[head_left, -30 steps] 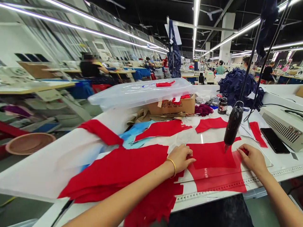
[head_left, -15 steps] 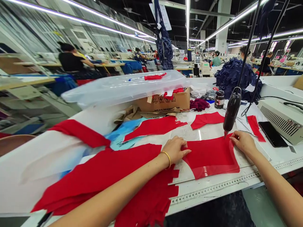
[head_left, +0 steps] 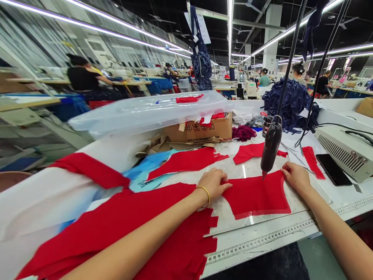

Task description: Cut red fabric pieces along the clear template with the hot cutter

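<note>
Two bare hands, at one cut red fabric panel (head_left: 247,198), lying flat on a pale board (head_left: 298,202). Left hand (head_left: 212,186), yellow bracelet (head_left: 208,196) at wrist: fingers curled, thumb close to them, at upper left corner; grip on cloth not discernible. Right hand (head_left: 296,177): thumb and fingertips pinched together on upper right corner. One black pointed tool (head_left: 271,146), hung over upper part; contact not discernible. One stack of red fabric pieces (head_left: 131,214), left. One measuring tape (head_left: 256,244), nearer the front. One black smartphone (head_left: 333,170) beside one vented metal box (head_left: 340,149), right. One printed cardboard box (head_left: 201,131), behind.
</note>
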A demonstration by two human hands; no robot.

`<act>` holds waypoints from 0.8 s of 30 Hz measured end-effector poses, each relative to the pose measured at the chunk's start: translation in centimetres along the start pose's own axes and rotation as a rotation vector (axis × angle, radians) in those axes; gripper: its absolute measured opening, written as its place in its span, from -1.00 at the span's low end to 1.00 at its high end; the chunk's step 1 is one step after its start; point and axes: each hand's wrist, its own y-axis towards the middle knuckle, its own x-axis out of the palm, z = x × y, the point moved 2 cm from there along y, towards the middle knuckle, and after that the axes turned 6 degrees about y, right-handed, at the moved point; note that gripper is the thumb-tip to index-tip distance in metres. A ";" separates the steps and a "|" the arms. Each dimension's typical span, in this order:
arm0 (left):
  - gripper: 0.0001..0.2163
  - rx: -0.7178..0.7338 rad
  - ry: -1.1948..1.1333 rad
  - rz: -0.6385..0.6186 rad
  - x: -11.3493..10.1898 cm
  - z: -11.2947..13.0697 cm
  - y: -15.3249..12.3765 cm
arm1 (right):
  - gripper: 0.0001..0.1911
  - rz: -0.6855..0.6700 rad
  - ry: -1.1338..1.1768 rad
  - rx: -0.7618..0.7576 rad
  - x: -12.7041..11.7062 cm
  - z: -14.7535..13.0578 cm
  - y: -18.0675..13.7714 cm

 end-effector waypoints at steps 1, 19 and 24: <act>-0.83 -0.002 -0.001 0.003 0.1 0.0 0.1 | -0.86 0.025 0.007 0.003 0.0 0.2 0.1; -0.81 -0.023 0.062 0.047 1.8 -0.8 0.0 | -0.78 0.153 0.037 0.027 -1.0 2.3 -1.8; -0.84 -0.011 0.066 0.054 2.5 -1.3 0.5 | -0.87 0.012 -0.022 0.057 -1.3 2.2 -1.9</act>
